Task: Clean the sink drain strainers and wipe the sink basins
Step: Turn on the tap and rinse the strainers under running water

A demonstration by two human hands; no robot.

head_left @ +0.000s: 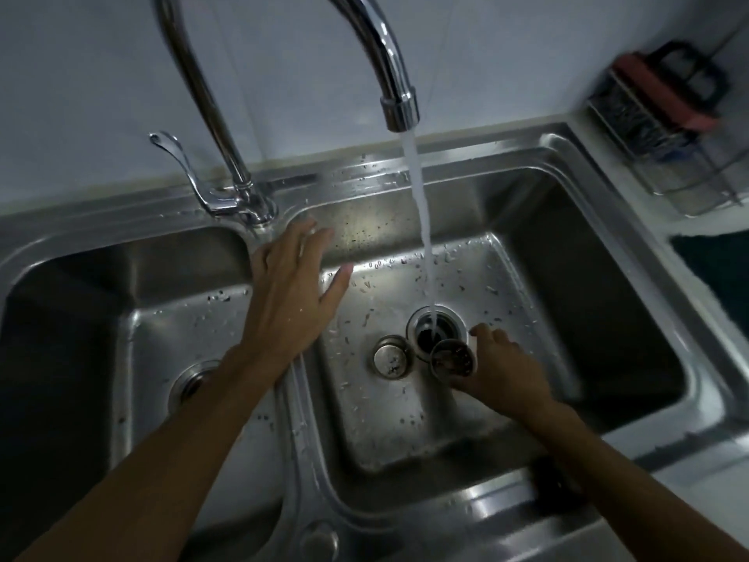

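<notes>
Head view: the faucet [283,54] is running, and its stream [421,221] falls straight into the open drain [431,332] of the right basin [547,277]. This drain serves as the landmark.

Just in front of the drain, the right hand [502,367] holds a strainer basket [453,356], fingers wrapped round its rim, with its mouth tipped toward the camera; dark residue seems to sit inside. Just left of the drain, a stopper cap [390,356] lies on the basin floor.

Well left of the drain, the left hand [292,285] is spread wide and empty over the divider [298,399] between the basins. Further left, the left basin [81,318] has its own drain [194,383] partly hidden under the forearm; whether its strainer is in place I cannot tell.

Pale flecks and droplets are scattered across both basin floors and the sink rim.

By my reading the work is early: one strainer is lifted out but not yet rinsed clean, the second looks untouched, and neither basin has been wiped.
</notes>
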